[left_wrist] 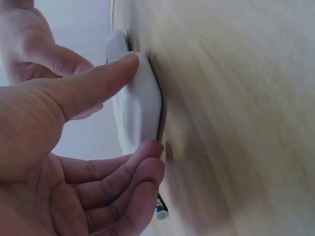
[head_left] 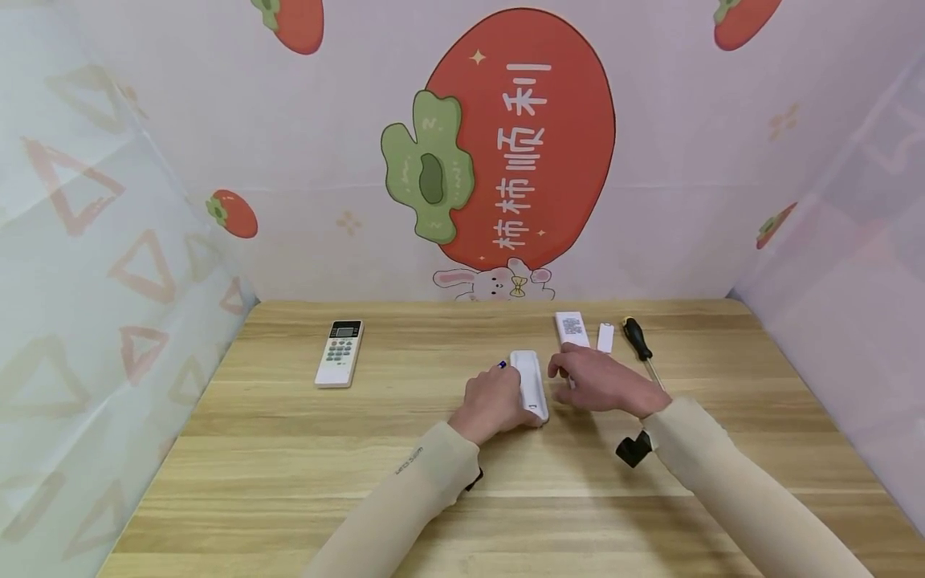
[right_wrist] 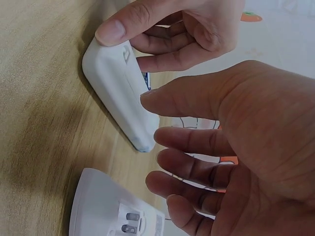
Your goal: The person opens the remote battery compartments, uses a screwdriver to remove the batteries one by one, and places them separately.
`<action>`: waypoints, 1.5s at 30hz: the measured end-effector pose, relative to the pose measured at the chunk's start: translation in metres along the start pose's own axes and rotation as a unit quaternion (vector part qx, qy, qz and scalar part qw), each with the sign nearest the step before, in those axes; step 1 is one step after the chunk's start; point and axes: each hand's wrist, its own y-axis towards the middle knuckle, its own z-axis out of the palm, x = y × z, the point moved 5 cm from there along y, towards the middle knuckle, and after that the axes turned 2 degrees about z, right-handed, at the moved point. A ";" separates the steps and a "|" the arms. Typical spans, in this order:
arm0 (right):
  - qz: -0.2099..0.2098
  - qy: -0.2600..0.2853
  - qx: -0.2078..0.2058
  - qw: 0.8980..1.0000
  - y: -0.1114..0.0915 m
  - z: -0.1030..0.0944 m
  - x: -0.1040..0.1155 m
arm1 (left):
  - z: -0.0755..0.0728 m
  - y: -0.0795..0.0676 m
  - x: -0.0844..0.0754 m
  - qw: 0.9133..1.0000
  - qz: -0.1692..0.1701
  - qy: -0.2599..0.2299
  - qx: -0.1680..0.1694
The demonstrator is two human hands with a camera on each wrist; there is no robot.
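Note:
A white remote control (head_left: 531,381) lies on the table, a long recess in its upper side. My left hand (head_left: 495,405) holds it, with the thumb on its near end and fingers along its left side. A small battery (left_wrist: 161,210) lies just beyond those fingertips. To the right of the remote, my right hand (head_left: 598,379) hovers with relaxed, slightly bent fingers and nothing between them. Partly behind that hand is a second white remote (head_left: 571,325), its labelled back up; the right wrist view shows an uncovered compartment in it.
A small white cover (head_left: 605,337) lies beside the second remote. Right of it is a black and yellow screwdriver (head_left: 638,341). Another remote (head_left: 340,353), buttons up, lies at the left on the wooden table (head_left: 289,474). Printed cloth walls (head_left: 325,144) enclose the back and sides.

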 end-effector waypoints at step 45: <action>-0.081 -0.035 -0.005 0.996 0.011 0.013 0.029 | -0.007 0.006 0.023 0.993 0.065 0.090 0.050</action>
